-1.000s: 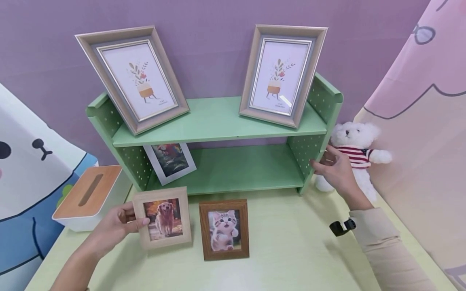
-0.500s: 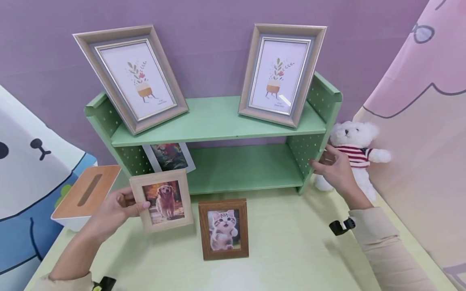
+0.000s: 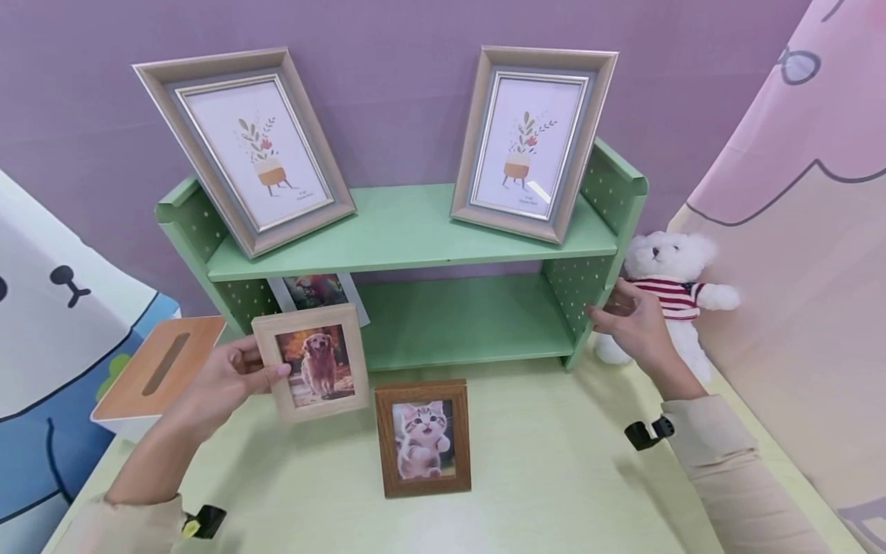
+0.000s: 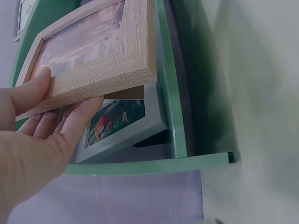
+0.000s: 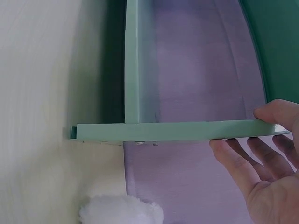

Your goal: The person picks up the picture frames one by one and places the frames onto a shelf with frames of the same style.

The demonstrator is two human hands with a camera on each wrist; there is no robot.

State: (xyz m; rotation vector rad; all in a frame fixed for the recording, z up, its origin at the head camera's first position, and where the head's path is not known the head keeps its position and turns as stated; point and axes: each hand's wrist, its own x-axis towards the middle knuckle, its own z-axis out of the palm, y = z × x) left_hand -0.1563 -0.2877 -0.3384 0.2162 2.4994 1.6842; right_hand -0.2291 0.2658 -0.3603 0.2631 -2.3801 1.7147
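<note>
L hand (image 3: 227, 377) pinches dog-pic frame (image 3: 321, 365) by its L edge, aloft in front of lower shelf (image 3: 457, 319), part-hiding white frame (image 3: 314, 291). R hand (image 3: 638, 322) grips R panel (image 3: 574, 288) at front edge. Open stretch betw. white frame & R panel. Kitten frame (image 3: 424, 438) apart, on table (image 3: 540, 438).

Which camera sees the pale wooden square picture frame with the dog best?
The head view: the pale wooden dog frame faces us, almost all showing. The left wrist view cuts it off; the right wrist view misses it.

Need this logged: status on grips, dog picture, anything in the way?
Left grip holds dog picture aloft. Right grip pinches shelf side. White frame behind dog picture, may obstruct.
</note>
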